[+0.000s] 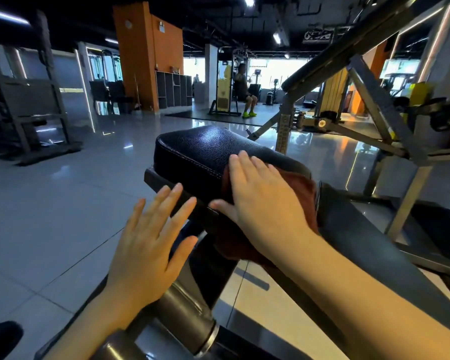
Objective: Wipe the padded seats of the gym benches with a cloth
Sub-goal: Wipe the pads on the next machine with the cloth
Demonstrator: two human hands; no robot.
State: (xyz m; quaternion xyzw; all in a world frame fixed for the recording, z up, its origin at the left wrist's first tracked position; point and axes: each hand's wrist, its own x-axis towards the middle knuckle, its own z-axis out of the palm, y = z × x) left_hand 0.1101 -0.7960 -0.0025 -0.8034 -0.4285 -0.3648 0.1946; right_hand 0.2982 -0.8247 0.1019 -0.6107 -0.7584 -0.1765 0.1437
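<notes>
- right hand (263,201) lies flat, fingers straight and together, pressing a dark red cloth (300,188) onto the black padded seat (200,149).
- the cloth sits under that palm and drapes over the seat's near edge below the wrist.
- left hand (151,235) hovers beside the right thumb, fingers spread and straight, holding nothing, over the bench frame (190,307).

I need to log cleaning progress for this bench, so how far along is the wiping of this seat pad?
Nothing shows as finished: no wet streak or wiped patch can be told on the black seat pad. In hand: the right hand presses the reddish-brown cloth flat on the pad's near end. The left hand hovers open beside the frame. The pad's far end lies uncovered ahead of the cloth.
</notes>
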